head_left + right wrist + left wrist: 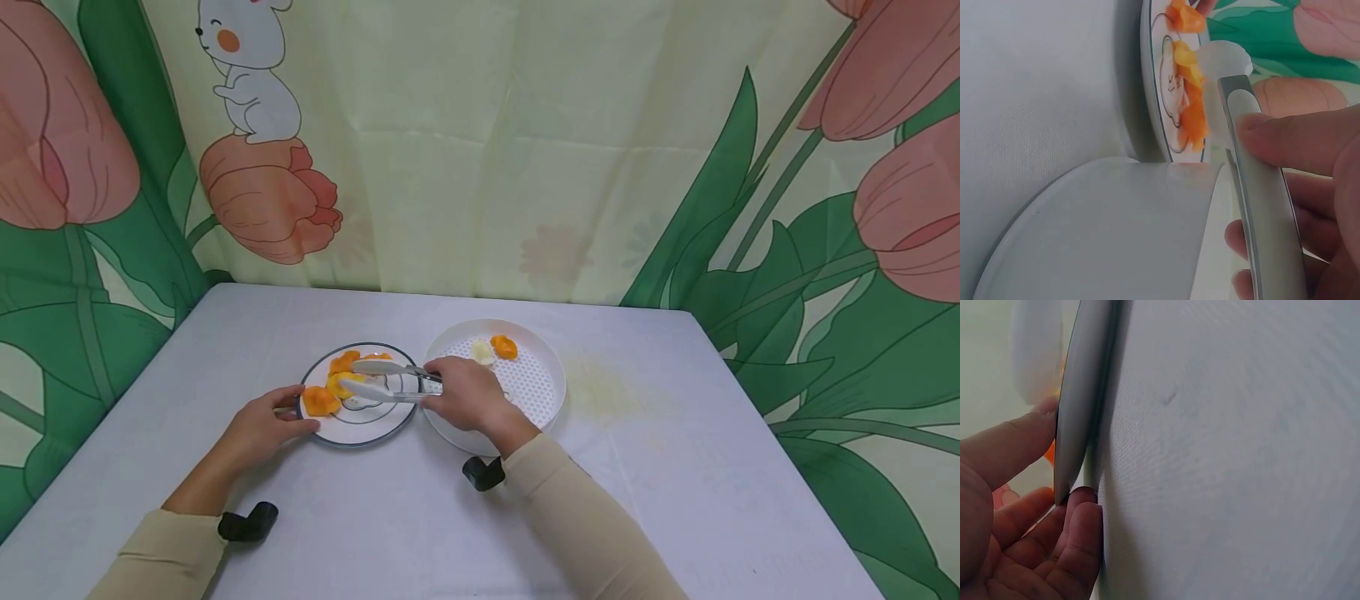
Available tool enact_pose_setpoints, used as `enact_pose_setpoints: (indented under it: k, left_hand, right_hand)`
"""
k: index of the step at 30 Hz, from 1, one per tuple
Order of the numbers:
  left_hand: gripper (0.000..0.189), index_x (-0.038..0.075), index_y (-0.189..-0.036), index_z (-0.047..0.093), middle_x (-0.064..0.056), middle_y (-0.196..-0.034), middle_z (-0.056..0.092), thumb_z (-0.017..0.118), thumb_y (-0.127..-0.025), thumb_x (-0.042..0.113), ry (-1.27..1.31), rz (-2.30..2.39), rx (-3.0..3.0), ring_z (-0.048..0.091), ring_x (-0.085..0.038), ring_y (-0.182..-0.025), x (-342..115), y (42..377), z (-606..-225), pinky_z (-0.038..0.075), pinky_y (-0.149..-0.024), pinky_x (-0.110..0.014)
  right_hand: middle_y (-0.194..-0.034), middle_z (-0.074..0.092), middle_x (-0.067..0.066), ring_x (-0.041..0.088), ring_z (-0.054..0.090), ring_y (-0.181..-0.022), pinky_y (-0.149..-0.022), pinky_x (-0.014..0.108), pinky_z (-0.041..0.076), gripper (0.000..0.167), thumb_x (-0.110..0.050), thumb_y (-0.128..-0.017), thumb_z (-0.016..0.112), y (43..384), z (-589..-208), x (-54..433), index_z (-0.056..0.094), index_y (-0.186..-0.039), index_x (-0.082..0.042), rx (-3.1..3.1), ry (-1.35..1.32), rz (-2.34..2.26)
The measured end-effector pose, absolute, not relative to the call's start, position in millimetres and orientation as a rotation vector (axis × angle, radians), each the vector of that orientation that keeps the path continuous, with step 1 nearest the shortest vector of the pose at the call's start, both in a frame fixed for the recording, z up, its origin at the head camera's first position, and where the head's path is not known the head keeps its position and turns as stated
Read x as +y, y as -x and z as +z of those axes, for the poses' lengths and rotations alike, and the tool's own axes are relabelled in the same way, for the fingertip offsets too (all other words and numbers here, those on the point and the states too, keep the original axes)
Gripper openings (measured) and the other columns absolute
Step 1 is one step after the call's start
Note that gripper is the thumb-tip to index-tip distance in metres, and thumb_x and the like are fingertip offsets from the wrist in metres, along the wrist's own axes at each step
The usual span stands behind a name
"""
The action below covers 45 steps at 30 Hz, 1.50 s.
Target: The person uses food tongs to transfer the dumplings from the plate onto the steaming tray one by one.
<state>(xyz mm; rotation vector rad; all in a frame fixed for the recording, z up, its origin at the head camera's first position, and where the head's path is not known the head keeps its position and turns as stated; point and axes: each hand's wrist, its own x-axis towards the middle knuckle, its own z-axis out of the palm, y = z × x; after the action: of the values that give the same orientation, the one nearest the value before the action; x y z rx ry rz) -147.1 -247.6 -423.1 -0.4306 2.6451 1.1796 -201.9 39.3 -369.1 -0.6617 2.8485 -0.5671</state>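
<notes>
My left hand [262, 425] grips the left edge of a round white plate [367, 435] with a dark rim line, thumb on the rim and fingers beneath. Soft-looking orange pieces [321, 402] and a yellow piece [341, 385] lie on the plate; their exact kind cannot be told. In my right hand [471, 398] is a pair of tongs [386, 392] with pale, rounded tips. The tongs reach left over the plate, their arms spread around the yellow piece. Whether the tips touch it is unclear. The right wrist view shows the thumb pressing on the tongs' handle [1269, 231].
Right of the plate stands a round white tray [555, 367] with a perforated base, partly under my right hand. It holds an orange piece [504, 347] and a pale piece [482, 352]. A white cloth [675, 467] covers the table; a printed curtain [480, 167] hangs behind.
</notes>
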Motion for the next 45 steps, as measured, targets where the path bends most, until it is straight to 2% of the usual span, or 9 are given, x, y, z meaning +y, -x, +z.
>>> enact_pose_setpoints:
  k: [14, 19, 24, 36, 45]
  left_hand:
    - [0.083, -0.002, -0.152, 0.035, -0.032, -0.143, 0.042, 0.078, -0.088, 0.032, 0.428, 1.178, 2.633, 0.046, -0.046, -0.123, -249, 148, -423, 0.048, -0.099, -0.055]
    - [0.083, -0.002, -0.151, 0.035, -0.032, -0.141, 0.044, 0.078, -0.089, 0.031, 0.428, 1.167, 2.643, 0.046, -0.046, -0.122, -249, 148, -424, 0.048, -0.099, -0.055]
    - [0.082, -0.003, -0.151, 0.035, -0.032, -0.137, 0.047, 0.077, -0.089, 0.031, 0.428, 1.156, 2.652, 0.047, -0.046, -0.121, -248, 148, -424, 0.048, -0.099, -0.055]
    - [0.084, -0.001, -0.152, 0.034, -0.031, -0.145, 0.040, 0.077, -0.089, 0.034, 0.435, 1.168, 2.640, 0.045, -0.046, -0.123, -250, 148, -425, 0.048, -0.099, -0.055]
    - [0.083, -0.003, -0.152, 0.034, -0.031, -0.145, 0.041, 0.076, -0.090, 0.033, 0.387, 1.189, 2.650, 0.045, -0.046, -0.125, -251, 147, -428, 0.047, -0.100, -0.055]
  right_hand:
    - [-0.115, 0.068, 0.000, 0.017, 0.056, -0.091, -0.079, 0.030, 0.051, 0.039, -0.027, -0.092, 0.070, 205, -367, 22, 0.067, -0.129, -0.014, 2.857, 0.685, -0.431]
    - [-0.117, 0.068, 0.000, 0.017, 0.058, -0.094, -0.085, 0.031, 0.052, 0.042, -0.029, -0.092, 0.072, 204, -365, 29, 0.067, -0.131, -0.014, 2.849, 0.664, -0.532]
    - [-0.119, 0.068, 0.001, 0.018, 0.058, -0.095, -0.085, 0.033, 0.052, 0.045, -0.029, -0.091, 0.074, 202, -362, 47, 0.066, -0.132, -0.013, 2.840, 0.659, -0.680]
    - [-0.113, 0.069, 0.005, 0.023, 0.057, -0.095, -0.077, 0.036, 0.048, 0.048, -0.029, -0.087, 0.077, 195, -349, 102, 0.067, -0.131, -0.010, 2.959, 0.509, -0.833]
    - [-0.127, 0.065, 0.013, 0.028, 0.059, -0.102, -0.080, 0.039, 0.051, 0.054, -0.029, -0.089, 0.075, 196, -351, 150, 0.062, -0.137, -0.008, 3.000, 0.322, -0.861]
